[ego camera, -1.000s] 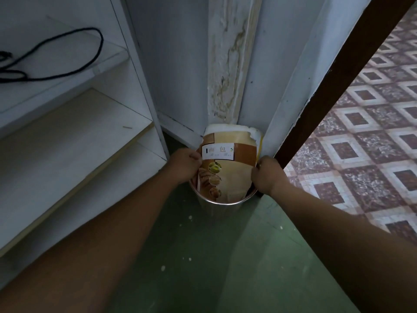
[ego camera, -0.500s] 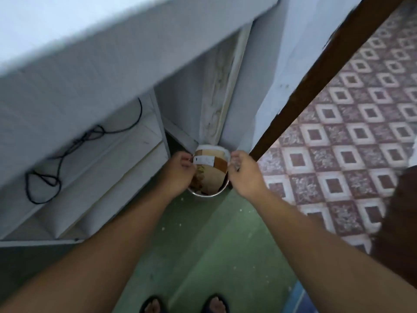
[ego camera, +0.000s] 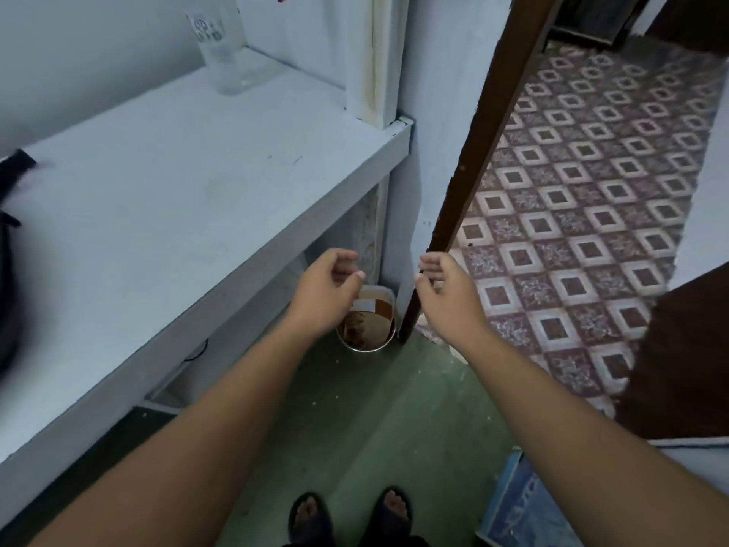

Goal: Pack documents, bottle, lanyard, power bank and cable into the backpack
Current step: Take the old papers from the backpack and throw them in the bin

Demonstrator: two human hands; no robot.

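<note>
Head view, looking down past two bare forearms. The left hand and right hand hang in the air side by side with a gap between them. The fingers of each are loosely curled, thumb near fingertips, and hold nothing.

Under them on the green floor stands a round metal bin, tucked into the corner below the shelf. A brown-and-white printed packet sits in it, partly covered by the left hand.

The clear plastic bottle stands upright at the far end of the white painted shelf top, close to the wall and well apart from both hands. The black backpack shows only as a blurred dark edge at the left border, lying on the same top. Whether it is open I cannot tell.

A dark brown door edge runs down just beside the right hand. Beyond it lies a diamond-patterned tiled floor. The person's feet, in dark sandals, are at the bottom.
</note>
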